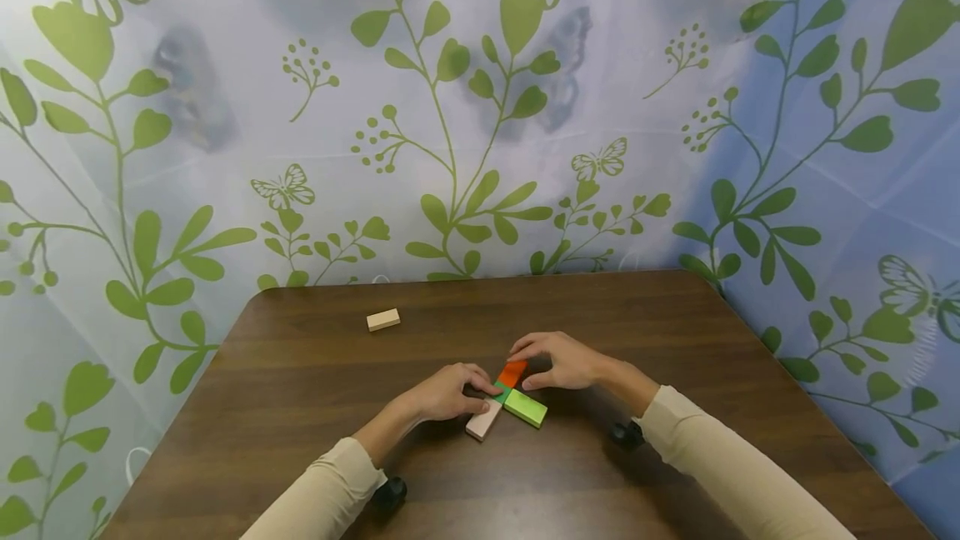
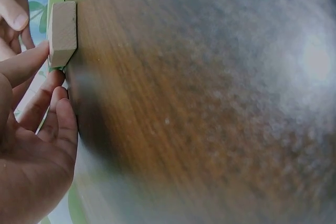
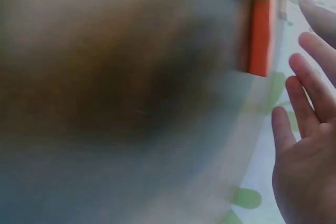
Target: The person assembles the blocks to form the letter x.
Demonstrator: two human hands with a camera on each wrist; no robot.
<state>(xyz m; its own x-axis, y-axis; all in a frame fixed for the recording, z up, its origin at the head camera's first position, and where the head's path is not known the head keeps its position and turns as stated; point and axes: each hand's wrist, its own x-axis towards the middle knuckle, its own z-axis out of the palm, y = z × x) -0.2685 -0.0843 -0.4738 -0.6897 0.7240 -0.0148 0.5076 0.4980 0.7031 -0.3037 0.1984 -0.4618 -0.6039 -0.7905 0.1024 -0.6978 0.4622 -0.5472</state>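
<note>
Several blocks touch on the brown table: a pale wooden block [image 1: 483,422], a lime-green block [image 1: 526,408], an orange block [image 1: 512,374] and a darker green block [image 1: 502,392] between them, partly hidden. My left hand [image 1: 444,393] touches this group from the left, thumb at the pale block and index finger at the darker green one. Close up in the left wrist view, the fingertips meet the wooden block [image 2: 64,32]. My right hand [image 1: 566,361] hovers around the far end of the orange block, fingers spread; the right wrist view shows them apart from the orange block [image 3: 260,38].
Another pale wooden block [image 1: 383,320] lies by itself toward the back left of the table [image 1: 315,382]. A curtain [image 1: 480,148] printed with leaves and butterflies hangs behind the table and along its right side. Dark devices are strapped at both wrists.
</note>
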